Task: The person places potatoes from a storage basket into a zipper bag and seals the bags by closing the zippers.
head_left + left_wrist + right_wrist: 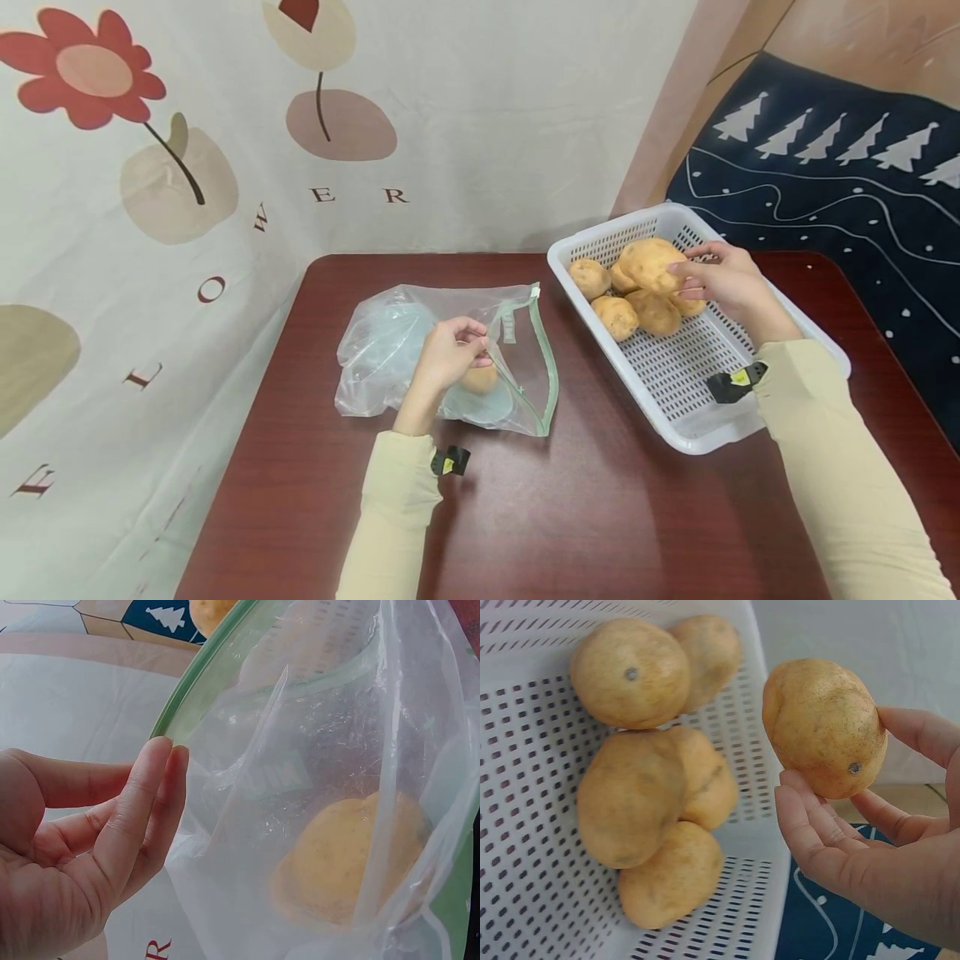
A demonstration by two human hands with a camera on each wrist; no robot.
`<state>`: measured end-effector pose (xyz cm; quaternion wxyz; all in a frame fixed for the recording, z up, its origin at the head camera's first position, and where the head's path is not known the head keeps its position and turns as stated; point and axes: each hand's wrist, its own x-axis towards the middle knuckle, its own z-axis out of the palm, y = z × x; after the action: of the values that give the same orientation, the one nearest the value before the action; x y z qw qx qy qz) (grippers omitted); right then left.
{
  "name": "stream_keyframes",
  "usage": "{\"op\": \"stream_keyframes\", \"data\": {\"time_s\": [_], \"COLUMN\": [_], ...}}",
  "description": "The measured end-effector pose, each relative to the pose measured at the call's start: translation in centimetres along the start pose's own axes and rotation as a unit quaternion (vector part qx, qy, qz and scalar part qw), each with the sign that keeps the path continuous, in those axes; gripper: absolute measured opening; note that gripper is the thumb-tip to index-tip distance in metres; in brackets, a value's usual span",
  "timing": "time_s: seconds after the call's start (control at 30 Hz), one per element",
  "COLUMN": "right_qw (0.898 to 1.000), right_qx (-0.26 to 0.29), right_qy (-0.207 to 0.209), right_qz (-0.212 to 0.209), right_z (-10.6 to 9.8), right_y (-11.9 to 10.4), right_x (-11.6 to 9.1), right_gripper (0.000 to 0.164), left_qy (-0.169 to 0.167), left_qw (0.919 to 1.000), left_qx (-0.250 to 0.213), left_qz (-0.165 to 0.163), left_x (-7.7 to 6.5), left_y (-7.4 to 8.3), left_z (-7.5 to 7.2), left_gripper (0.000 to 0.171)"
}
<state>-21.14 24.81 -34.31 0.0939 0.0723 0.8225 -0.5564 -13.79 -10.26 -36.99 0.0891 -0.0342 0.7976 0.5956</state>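
A potato (pixel 821 724) is gripped between the thumb and fingers of my right hand (pixel 723 279), raised over the white basket (pixel 652 396). Several more potatoes (pixel 630 799) lie inside that basket, grouped toward its far end. My left hand (pixel 453 354) pinches the green-edged rim of a clear zip bag (pixel 382 350) between thumb and fingertips, and the bag's mouth gapes toward the basket. Inside the bag, near its mouth, one potato (pixel 345 855) shows through the plastic.
Bag and basket both rest on a dark red table (pixel 555 508). A pale curtain (pixel 480 125) with flower prints hangs behind and to the left. Beyond the basket at right is a dark blue cloth (pixel 840 192) with white trees.
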Motion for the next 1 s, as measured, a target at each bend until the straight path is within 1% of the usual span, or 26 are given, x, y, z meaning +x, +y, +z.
{"op": "stream_keyframes", "data": {"time_s": [0.27,0.43,0.57,0.8,1.0], "right_qw": [1.0,1.0,1.0,0.998,0.996], "right_qx": [-0.007,0.011,0.003,-0.029,-0.025], "right_qy": [0.001,-0.002,-0.012,-0.04,-0.053], "right_qz": [-0.001,-0.014,-0.026,-0.044,-0.062], "right_z": [-0.5,-0.5,-0.4,0.7,2.4], "right_y": [-0.9,-1.3,-1.6,-2.2,-2.8], "right_x": [-0.9,-1.4,-1.8,-2.2,-2.5], "right_gripper": [0.039,0.037,0.036,0.045,0.045], "left_qy": [0.003,0.009,0.011,0.013,0.018], "left_qw": [1.0,0.9999,0.9998,0.9999,0.9998], "left_qx": [-0.001,-0.009,-0.011,-0.007,0.008], "left_qz": [0.0,-0.007,-0.01,-0.008,-0.006], "left_x": [-0.1,0.0,0.1,0.1,0.0], "left_y": [0.1,0.1,0.0,0.0,0.2], "left_z": [0.0,0.0,0.0,0.1,0.0], "left_gripper": [0.01,0.011,0.011,0.01,0.011]}}
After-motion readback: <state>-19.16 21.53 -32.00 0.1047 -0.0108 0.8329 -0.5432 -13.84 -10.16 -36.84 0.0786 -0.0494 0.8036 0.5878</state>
